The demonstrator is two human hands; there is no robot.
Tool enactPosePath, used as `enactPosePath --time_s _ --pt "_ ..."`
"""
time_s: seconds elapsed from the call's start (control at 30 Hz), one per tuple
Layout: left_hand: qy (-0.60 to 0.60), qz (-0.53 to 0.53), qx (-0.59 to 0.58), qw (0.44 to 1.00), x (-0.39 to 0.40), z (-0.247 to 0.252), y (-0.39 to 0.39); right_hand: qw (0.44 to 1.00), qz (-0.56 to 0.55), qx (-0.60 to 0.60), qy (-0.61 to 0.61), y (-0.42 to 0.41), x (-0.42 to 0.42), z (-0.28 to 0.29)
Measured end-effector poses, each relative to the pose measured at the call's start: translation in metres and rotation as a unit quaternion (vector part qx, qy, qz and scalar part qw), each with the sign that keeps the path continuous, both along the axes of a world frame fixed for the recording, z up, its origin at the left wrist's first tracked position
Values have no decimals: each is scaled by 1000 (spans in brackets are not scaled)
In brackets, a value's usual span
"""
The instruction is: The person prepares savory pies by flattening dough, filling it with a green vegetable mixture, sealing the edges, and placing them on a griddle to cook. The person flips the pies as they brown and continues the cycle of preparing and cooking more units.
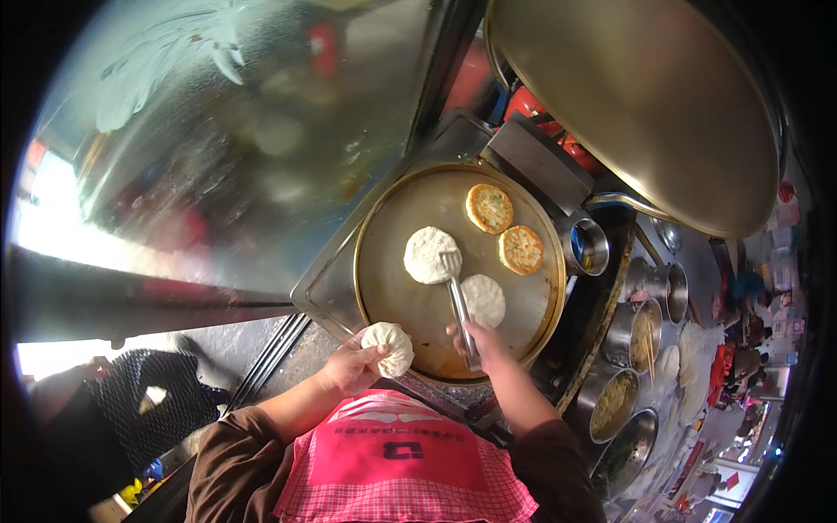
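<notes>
My left hand [353,367] holds a raw stuffed dough bun [387,350], its pleats facing up, over the near left rim of a round griddle pan [399,196]. In my right hand [480,346] is the handle of metal tongs [461,314], whose flat slotted end rests on a pale dough disc [428,252] at the pan's middle. Beside the handle lies another pale dough disc [484,299]. Two browned flatbreads [490,208] lie at the far right of the pan. The underside of the tongs is hidden.
A large round metal lid [641,104] stands raised at the upper right. Right of the pan are a small metal pot [588,245] and several steel containers with fillings, one bowl [613,405] nearest. A sheet-metal panel [294,131] rises at left. A person's arm [59,392] shows far left.
</notes>
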State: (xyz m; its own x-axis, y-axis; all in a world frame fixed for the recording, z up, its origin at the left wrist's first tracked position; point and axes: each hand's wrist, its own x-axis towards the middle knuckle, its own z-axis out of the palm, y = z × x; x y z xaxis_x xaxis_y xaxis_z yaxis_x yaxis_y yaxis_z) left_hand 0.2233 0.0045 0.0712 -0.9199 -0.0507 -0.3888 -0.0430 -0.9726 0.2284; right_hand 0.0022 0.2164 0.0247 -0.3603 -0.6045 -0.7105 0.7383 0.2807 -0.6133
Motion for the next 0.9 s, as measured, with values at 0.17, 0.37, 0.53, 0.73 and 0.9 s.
enactPosePath --time_s 0.17,0.37,0.53,0.73,0.9 --pt "17 6 15 1000 9 4 -7 990 -22 -8 137 -65 -22 22" --pt "-13 25 -8 1000 24 -1 -15 604 303 250 693 -61 -33 43" --pt "7 45 5 999 26 6 -20 519 419 273 693 -68 -26 43" --pt "2 36 6 999 22 6 -16 628 320 237 669 -81 -34 24" --pt "-3 12 -11 1000 17 -1 -12 783 251 161 546 -18 -18 30"
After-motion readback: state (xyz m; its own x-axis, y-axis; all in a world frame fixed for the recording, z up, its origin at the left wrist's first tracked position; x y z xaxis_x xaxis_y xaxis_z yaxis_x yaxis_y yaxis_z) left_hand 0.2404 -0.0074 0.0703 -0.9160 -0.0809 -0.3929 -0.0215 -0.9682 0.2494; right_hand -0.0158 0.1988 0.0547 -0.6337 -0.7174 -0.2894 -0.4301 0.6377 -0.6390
